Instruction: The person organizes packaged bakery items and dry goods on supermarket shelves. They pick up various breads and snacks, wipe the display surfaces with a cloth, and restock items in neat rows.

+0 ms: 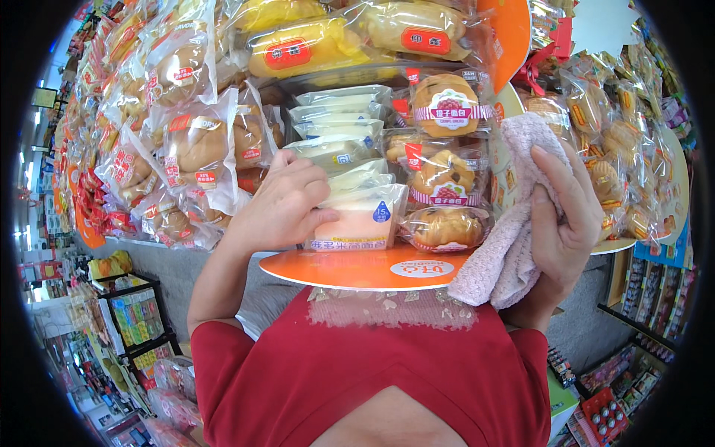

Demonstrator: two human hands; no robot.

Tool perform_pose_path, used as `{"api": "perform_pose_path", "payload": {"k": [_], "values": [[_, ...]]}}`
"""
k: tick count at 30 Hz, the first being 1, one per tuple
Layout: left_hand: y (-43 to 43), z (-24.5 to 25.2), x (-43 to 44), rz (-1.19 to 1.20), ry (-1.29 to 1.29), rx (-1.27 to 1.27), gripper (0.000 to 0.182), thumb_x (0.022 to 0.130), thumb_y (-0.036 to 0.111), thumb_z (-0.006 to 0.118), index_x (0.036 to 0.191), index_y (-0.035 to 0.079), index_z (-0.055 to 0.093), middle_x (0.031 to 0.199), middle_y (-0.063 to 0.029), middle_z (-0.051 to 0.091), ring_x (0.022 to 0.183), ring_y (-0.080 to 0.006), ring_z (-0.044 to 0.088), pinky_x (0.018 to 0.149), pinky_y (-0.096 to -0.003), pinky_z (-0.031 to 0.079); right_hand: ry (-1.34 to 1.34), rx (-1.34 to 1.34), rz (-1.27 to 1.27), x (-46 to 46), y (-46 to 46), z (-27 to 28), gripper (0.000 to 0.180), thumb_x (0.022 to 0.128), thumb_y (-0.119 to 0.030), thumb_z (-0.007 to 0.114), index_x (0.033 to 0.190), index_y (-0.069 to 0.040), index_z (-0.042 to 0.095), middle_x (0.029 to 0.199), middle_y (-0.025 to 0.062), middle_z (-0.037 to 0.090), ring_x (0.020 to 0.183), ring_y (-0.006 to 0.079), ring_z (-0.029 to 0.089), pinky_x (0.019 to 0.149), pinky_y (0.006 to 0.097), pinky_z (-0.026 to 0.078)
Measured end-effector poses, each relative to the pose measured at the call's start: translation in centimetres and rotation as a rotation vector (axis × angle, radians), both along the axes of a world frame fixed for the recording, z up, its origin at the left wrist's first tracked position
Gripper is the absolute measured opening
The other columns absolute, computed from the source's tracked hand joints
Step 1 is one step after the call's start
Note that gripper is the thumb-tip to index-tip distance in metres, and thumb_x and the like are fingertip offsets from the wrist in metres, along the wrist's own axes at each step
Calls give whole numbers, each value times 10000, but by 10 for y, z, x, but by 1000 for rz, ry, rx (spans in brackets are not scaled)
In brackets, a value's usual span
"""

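Observation:
My left hand (287, 204) is at the left side of a row of wrapped sandwich breads, its thumb against the front pack (357, 223) and its fingers curled by the packs behind. Whether it grips a pack I cannot tell. In my right hand (564, 218) is a folded pale pink terry cloth (511, 234), pinched between thumb and fingers and hanging down over the right edge of the orange display board (357, 268). Between the hands, round raisin breads in clear wrappers (445, 176) are stacked beside the sandwich packs.
Bagged brown buns (195, 142) crowd the left of the display. Yellow-wrapped loaves (307, 47) lie at the back. More packaged breads (620, 145) fill the right side. A black shelf rack (134, 290) stands low at the left, and stocked shelves (642, 302) at the lower right.

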State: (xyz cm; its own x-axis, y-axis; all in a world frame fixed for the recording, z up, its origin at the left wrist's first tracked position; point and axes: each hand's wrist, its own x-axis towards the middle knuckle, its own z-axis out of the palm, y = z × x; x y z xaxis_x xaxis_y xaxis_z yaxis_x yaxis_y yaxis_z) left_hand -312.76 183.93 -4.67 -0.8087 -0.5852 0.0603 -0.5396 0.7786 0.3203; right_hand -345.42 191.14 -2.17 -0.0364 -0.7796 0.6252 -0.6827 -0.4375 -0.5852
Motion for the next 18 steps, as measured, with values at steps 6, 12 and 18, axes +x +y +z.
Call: {"api": "perform_pose_path", "payload": {"k": [6,12,18], "values": [[15,7,3,-33,-69,-23,570,620,264,798,1082,16,574,1176,-155,533,1112,-343,492,976,-477,342,-4,-11,1,0,1,0,384,722,150,526,1061,26,657,1123,240,614,1015,299,639,857,323,489],[14,16,8,82,214,121,574,750,183,736,1247,9,508,1275,-206,496,1227,-392,448,1003,-462,369,-12,-5,-10,0,1,0,368,736,145,528,1060,26,655,1126,235,616,1016,292,638,858,321,488],[-11,-7,-9,454,146,-125,242,812,15,533,1040,-59,563,991,-254,605,944,-384,603,820,-423,486,-29,0,7,-1,1,-1,379,732,148,522,1066,26,652,1136,234,611,1012,284,638,852,309,486]]}}
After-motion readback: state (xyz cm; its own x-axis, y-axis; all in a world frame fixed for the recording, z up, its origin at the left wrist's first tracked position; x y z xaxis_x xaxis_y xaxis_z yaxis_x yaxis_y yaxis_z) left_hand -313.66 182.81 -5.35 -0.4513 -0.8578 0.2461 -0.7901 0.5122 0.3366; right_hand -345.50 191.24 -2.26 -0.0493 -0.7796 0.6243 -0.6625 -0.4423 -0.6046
